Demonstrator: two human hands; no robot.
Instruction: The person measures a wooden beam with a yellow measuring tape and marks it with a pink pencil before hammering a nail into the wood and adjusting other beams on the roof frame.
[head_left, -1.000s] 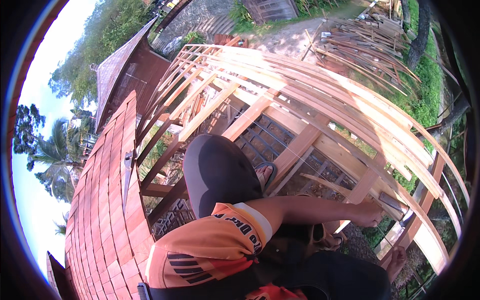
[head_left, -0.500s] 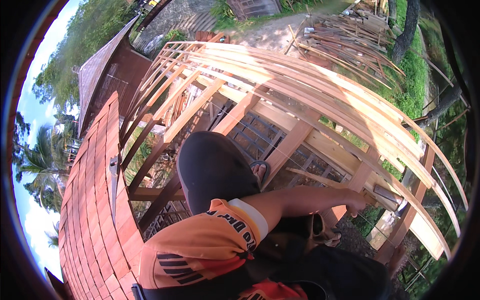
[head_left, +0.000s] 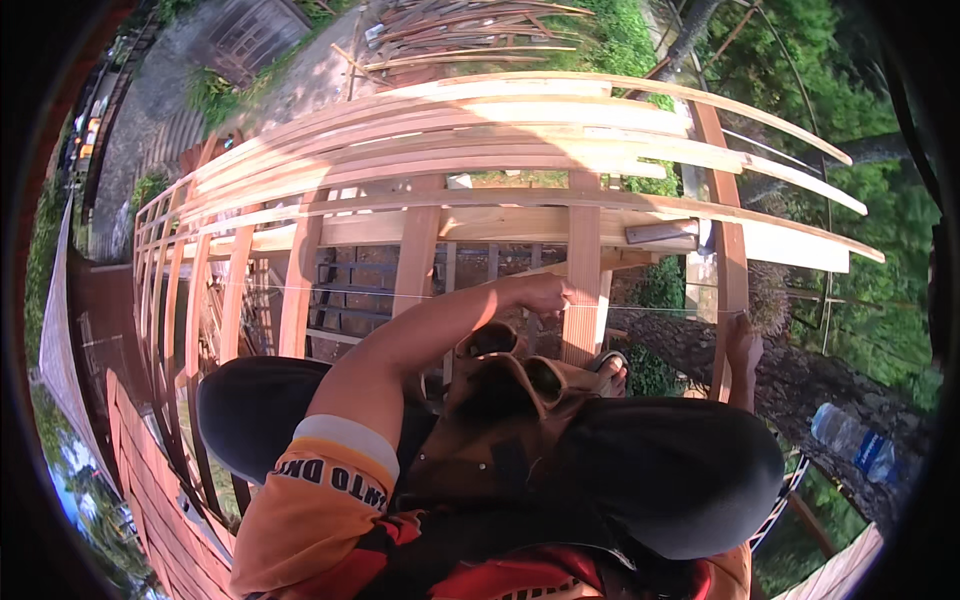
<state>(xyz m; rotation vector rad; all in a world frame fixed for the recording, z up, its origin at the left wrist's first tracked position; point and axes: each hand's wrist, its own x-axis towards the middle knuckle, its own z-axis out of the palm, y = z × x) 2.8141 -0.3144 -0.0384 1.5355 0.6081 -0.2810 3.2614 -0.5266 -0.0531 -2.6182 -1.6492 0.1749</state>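
Note:
A thin white string (head_left: 385, 294) runs across the timber rafters. My left hand (head_left: 543, 294) is closed on it just left of an upright-running rafter (head_left: 582, 340). At the string's right end, my right hand (head_left: 741, 348) has its fingers closed on it beside the rightmost rafter (head_left: 730, 280). A hammer (head_left: 652, 234) rests on the framing above and between my hands. My brown tool pouch (head_left: 475, 420) hangs between my bent knees, and my sandalled foot (head_left: 610, 375) is below my left hand, to its right.
Long battens (head_left: 470, 140) cross the rafters ahead of me, with open gaps down to the ground. A red shingled roof (head_left: 145, 450) slopes at left. A tree trunk (head_left: 670, 350) passes below on the right, near a plastic bottle (head_left: 852, 442). A timber pile (head_left: 450, 30) lies on the ground beyond.
My view has turned rightward, so the framing now runs more level across it. My left hand is raised higher, onto the string; my right hand has come further into view.

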